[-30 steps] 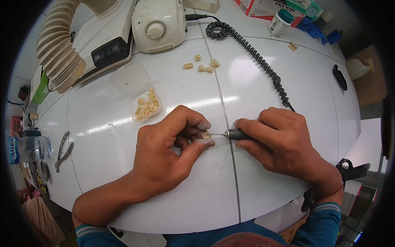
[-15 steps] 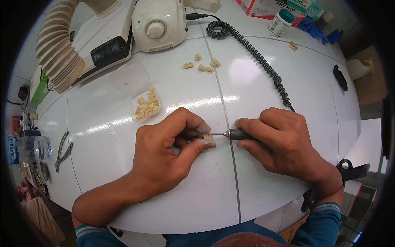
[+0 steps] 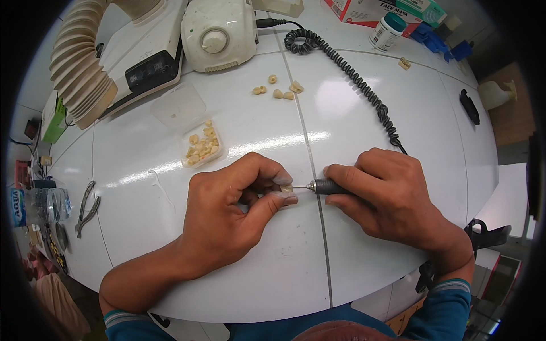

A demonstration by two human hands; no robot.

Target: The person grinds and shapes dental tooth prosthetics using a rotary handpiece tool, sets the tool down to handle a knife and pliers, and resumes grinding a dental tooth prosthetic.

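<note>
My left hand (image 3: pixel 236 207) pinches a small tooth-coloured dental crown (image 3: pixel 286 188) between thumb and fingers, and pale dust coats the fingertips. In my right hand (image 3: pixel 387 193) lies a dark rotary handpiece (image 3: pixel 329 186), gripped like a pen. Its thin metal bur (image 3: pixel 301 187) points left and meets the crown, though the exact contact is too small to make out. A coiled black cord (image 3: pixel 364 82) runs from a cream control unit (image 3: pixel 219 34) towards the right hand. Beyond the left hand, a clear plastic box (image 3: pixel 203 146) with its lid raised holds several similar crowns.
Several loose crowns (image 3: pixel 277 94) lie on the white table (image 3: pixel 261 284) past my hands. Pliers (image 3: pixel 86 210) rest at the left, near a water bottle (image 3: pixel 42 204). A ribbed hose (image 3: pixel 79 68) hangs at the back left. A green-capped bottle (image 3: pixel 389 32) and mask box (image 3: pixel 364 12) stand at the back right.
The crown has turned slightly in my left fingers, and the handpiece has shifted a little left. Both hands keep their grip, and the things on the table stay put.
</note>
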